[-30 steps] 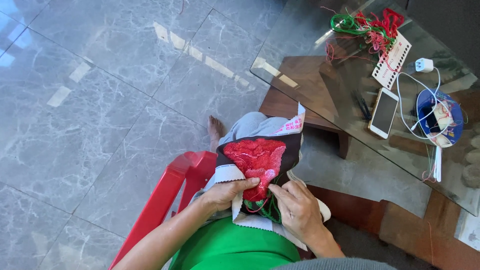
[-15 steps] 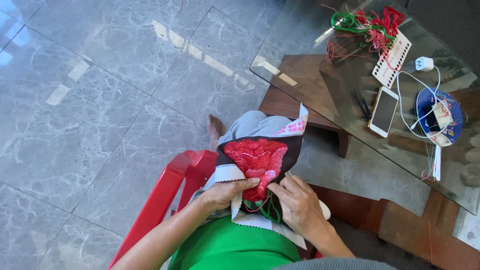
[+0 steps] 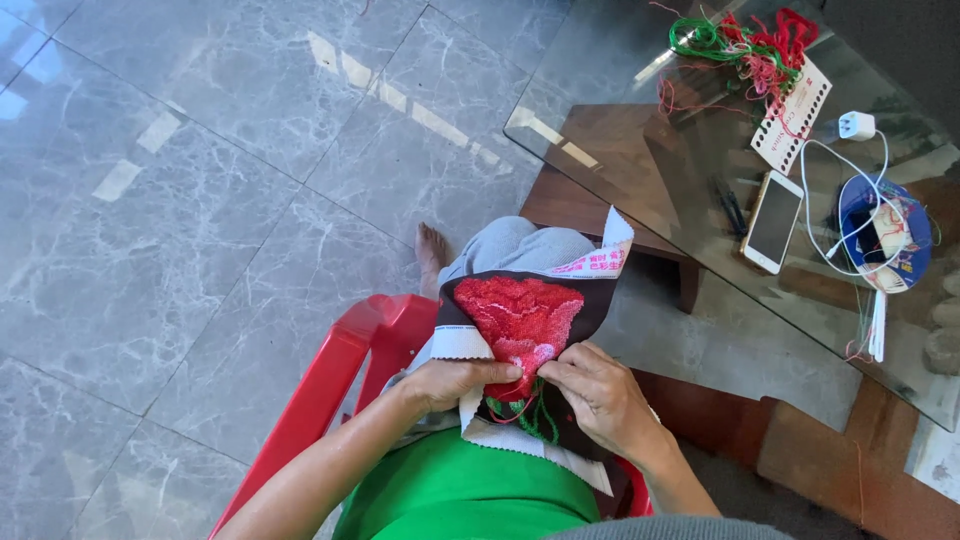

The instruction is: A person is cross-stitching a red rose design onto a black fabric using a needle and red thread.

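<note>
A dark embroidery cloth (image 3: 575, 305) with a stitched red rose (image 3: 520, 315) and a white border lies across my lap. My left hand (image 3: 455, 380) grips the cloth's left edge, thumb on the lower part of the rose. My right hand (image 3: 595, 390) pinches the cloth just right of the left thumb, fingers closed on the fabric; whether it holds a needle is too small to tell. Green thread loops (image 3: 535, 420) hang below the rose between both hands.
I sit on a red plastic chair (image 3: 335, 370) over grey marble floor tiles. A glass-topped wooden table (image 3: 620, 130) stands to the right, carrying tangled red and green threads (image 3: 750, 40), a thread card, a phone (image 3: 772, 220), a white charger with cable, and a blue round tin (image 3: 885, 245).
Both hands stay on the cloth; the right hand's fingers have shifted slightly at the rose's lower edge. Nothing else has moved.
</note>
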